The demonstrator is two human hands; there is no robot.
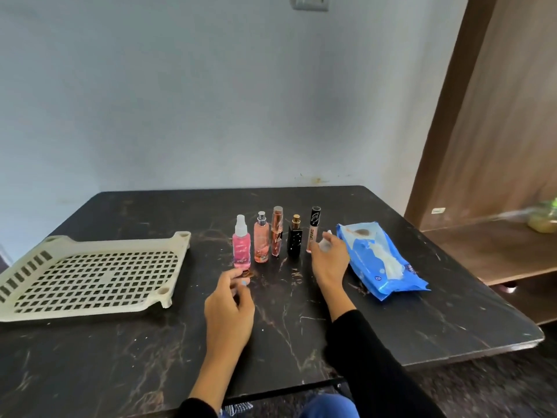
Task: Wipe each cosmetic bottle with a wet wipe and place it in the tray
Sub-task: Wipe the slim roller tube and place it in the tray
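Several cosmetic bottles stand in a row on the dark table: a pink spray bottle [241, 247], a peach spray bottle [261, 241], a rose-gold tube [277, 232], a small black perfume bottle [294, 241] and a lip gloss tube [314, 229]. A cream perforated tray [90, 273] lies to the left with nothing in it. My left hand [232, 309] hovers just in front of the pink bottle, fingers loosely curled, holding nothing. My right hand [330, 259] pinches a white wet wipe [325, 244] between the lip gloss and the blue wet-wipe pack [381, 260].
The table [422, 321] stands against a pale wall. A wooden shelf unit [494, 236] is at the right, with a blurred yellow-green jar [544, 221] on it. The table's front edge is close to my knees.
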